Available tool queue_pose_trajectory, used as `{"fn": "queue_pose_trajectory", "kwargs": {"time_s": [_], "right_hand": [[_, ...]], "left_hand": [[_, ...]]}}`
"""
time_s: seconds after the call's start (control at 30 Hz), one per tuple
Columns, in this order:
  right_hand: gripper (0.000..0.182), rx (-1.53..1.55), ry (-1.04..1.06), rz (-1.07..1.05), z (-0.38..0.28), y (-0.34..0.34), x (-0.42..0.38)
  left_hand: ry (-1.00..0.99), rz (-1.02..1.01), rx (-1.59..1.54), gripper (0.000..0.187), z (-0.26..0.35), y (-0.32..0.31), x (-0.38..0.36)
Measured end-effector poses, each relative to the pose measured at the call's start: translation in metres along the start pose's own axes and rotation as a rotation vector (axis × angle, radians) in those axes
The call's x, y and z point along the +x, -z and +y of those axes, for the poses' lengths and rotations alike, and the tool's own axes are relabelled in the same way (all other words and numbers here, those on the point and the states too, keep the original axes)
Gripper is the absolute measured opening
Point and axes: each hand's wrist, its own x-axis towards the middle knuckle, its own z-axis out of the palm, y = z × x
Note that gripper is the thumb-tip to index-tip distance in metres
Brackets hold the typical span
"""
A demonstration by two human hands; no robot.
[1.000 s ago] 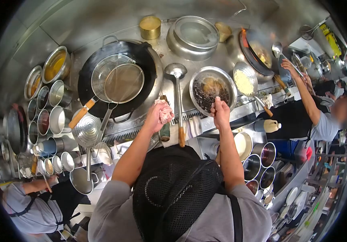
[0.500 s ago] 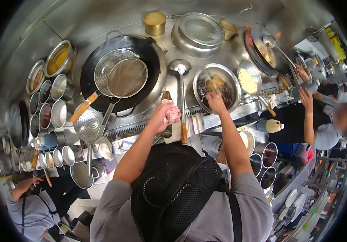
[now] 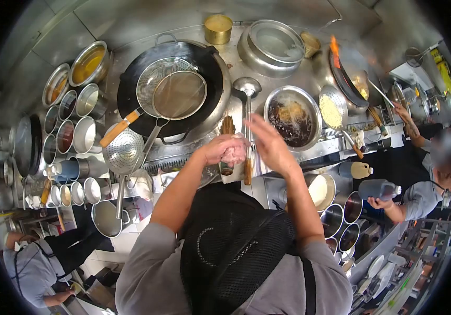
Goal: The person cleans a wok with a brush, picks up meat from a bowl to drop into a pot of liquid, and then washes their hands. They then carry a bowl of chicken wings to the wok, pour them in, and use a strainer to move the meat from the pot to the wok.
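Note:
My left hand (image 3: 216, 149) is closed around a lump of pale pink raw meat (image 3: 235, 154). Facing it from the right is my right hand (image 3: 273, 148), fingers extended and apart, holding nothing. Just beyond that hand stands a metal pot (image 3: 317, 132) of dark bubbling oil (image 3: 288, 132), with golden foam and pieces at its surface. A long ladle (image 3: 247, 85) with a wooden handle lies behind the hands, partly covered by them. The bristles of a brush (image 3: 228, 125) show above my left hand.
On the left, a black wok (image 3: 131, 100) carries wire strainers (image 3: 179, 95), with metal cups (image 3: 85, 135) beside it. A perforated skimmer (image 3: 333, 108) holds yellow bits. Flame (image 3: 334, 45) rises at the right wok, where a co-worker holds a bottle (image 3: 380, 189). Another person (image 3: 36, 268) stands lower left.
My right hand has moved from over the oil pot back to beside the meat in my left hand. At right, flame has risen and the co-worker's bottle has come lower. The view has shifted slightly.

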Motion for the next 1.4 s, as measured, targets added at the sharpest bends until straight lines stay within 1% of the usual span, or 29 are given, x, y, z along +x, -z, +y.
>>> {"fn": "queue_pose_trajectory", "kwargs": {"time_s": [0.03, 0.1, 0.2, 0.23, 0.27, 0.3, 0.33, 0.37, 0.4, 0.47, 0.53, 0.6, 0.63, 0.67, 0.7, 0.73, 0.8, 0.9, 0.93, 1.0, 1.03, 1.13, 1.17, 1.23, 1.27, 1.3, 1.33, 1.37, 1.4], "right_hand": [[0.042, -0.001, -0.003, 0.005, -0.009, -0.007, -0.005], [0.037, 0.198, -0.088, -0.168, -0.023, -0.017, -0.011], [0.028, 0.098, -0.201, -0.059, -0.029, -0.03, -0.025], [0.019, 0.049, -0.111, 0.05, -0.027, -0.035, -0.029], [0.019, 0.044, -0.114, 0.055, -0.02, -0.04, -0.034], [0.02, 0.484, -0.379, 0.103, -0.017, -0.044, -0.037], [0.02, 0.927, -0.638, 0.154, -0.014, -0.047, -0.041], [0.018, 1.268, -0.662, 0.358, -0.011, -0.052, -0.041], [0.018, 1.265, -0.663, 0.369, -0.004, -0.048, -0.042], [0.016, 1.576, -0.624, 0.442, 0.025, -0.037, -0.051], [0.018, 1.515, -0.637, 0.479, 0.057, -0.04, -0.059], [0.019, 0.315, -0.548, 0.564, 0.082, -0.042, -0.064], [0.019, 0.31, -0.552, 0.572, 0.094, -0.039, -0.066], [0.019, 0.114, -0.642, 0.511, 0.106, -0.035, -0.068], [0.02, -0.081, -0.727, 0.444, 0.122, -0.03, -0.071], [0.02, -0.08, -0.73, 0.447, 0.153, -0.03, -0.077], [0.019, -0.232, -0.537, 0.231, 0.218, -0.03, -0.09], [0.019, -0.418, -0.496, 0.189, 0.228, -0.017, -0.087], [0.019, -0.412, -0.495, 0.184, 0.228, -0.016, -0.084], [0.018, -0.421, -0.67, 0.26, 0.229, -0.012, -0.078], [0.018, -0.418, -0.666, 0.256, 0.228, -0.009, -0.075], [0.034, -0.507, -0.646, 0.495, 0.22, -0.003, -0.063], [0.033, -0.492, -0.578, 0.501, 0.213, -0.001, -0.062], [0.033, -0.206, -0.497, 0.452, 0.148, 0.004, -0.046], [0.036, 0.069, -0.483, 0.387, 0.104, 0.005, -0.036], [0.045, 0.205, -0.329, 0.235, 0.067, 0.009, -0.029], [0.057, 0.096, -0.133, 0.029, 0.041, 0.01, -0.027], [0.062, 0.087, -0.109, -0.085, 0.015, 0.005, -0.026], [0.052, 0.112, -0.067, -0.106, 0.005, -0.006, -0.031]], "left_hand": [[0.114, -0.061, 0.011, 0.031, 0.004, 0.004, -0.002], [0.173, -0.102, 0.117, 0.031, 0.009, 0.01, -0.012], [0.189, -0.182, 0.198, 0.03, 0.02, 0.015, -0.022], [0.151, -0.213, 0.171, 0.028, 0.024, 0.016, -0.025], [0.11, -0.241, 0.142, 0.027, 0.028, 0.015, -0.027], [0.04, -0.125, 0.171, 0.023, 0.037, 0.002, -0.036], [0.044, -0.131, 0.175, 0.023, 0.036, 0.0, -0.036], [-0.019, -0.077, 0.137, 0.025, 0.035, -0.002, -0.035], [-0.081, -0.024, 0.099, 0.027, 0.033, -0.004, -0.033], [-0.097, -0.029, 0.083, 0.026, 0.02, -0.003, -0.023], [-0.103, 0.054, -0.075, 0.027, 0.004, -0.007, -0.015], [-0.096, 0.02, -0.102, 0.027, -0.009, -0.01, -0.009], [-0.059, 0.098, -0.152, 0.029, -0.015, -0.012, -0.007], [-0.023, 0.179, -0.202, 0.03, -0.021, -0.013, -0.005], [-0.041, 0.154, -0.28, 0.031, -0.031, -0.009, 0.0], [-0.038, 0.153, -0.278, 0.031, -0.034, -0.011, 0.001], [-0.064, 0.215, -0.417, 0.029, -0.035, -0.016, 0.003], [-0.105, 0.187, -0.359, 0.026, -0.038, -0.021, 0.007], [-0.104, 0.194, -0.362, 0.026, -0.04, -0.022, 0.009], [-0.144, 0.207, -0.264, 0.03, -0.041, -0.024, 0.014], [-0.147, 0.213, -0.266, 0.03, -0.04, -0.025, 0.016], [-0.137, 0.241, -0.196, 0.029, -0.033, -0.028, 0.017], [-0.12, 0.242, -0.121, 0.029, -0.029, -0.029, 0.016], [-0.073, 0.263, -0.017, 0.025, -0.023, -0.028, 0.018], [-0.076, 0.275, -0.021, 0.025, -0.022, -0.025, 0.02], [-0.12, 0.122, -0.024, 0.024, -0.022, -0.02, 0.023], [-0.161, -0.033, -0.025, 0.023, -0.021, -0.015, 0.024], [-0.073, -0.049, 0.081, 0.021, -0.012, -0.016, 0.019], [-0.076, -0.046, 0.081, 0.021, -0.003, -0.017, 0.013]]}}
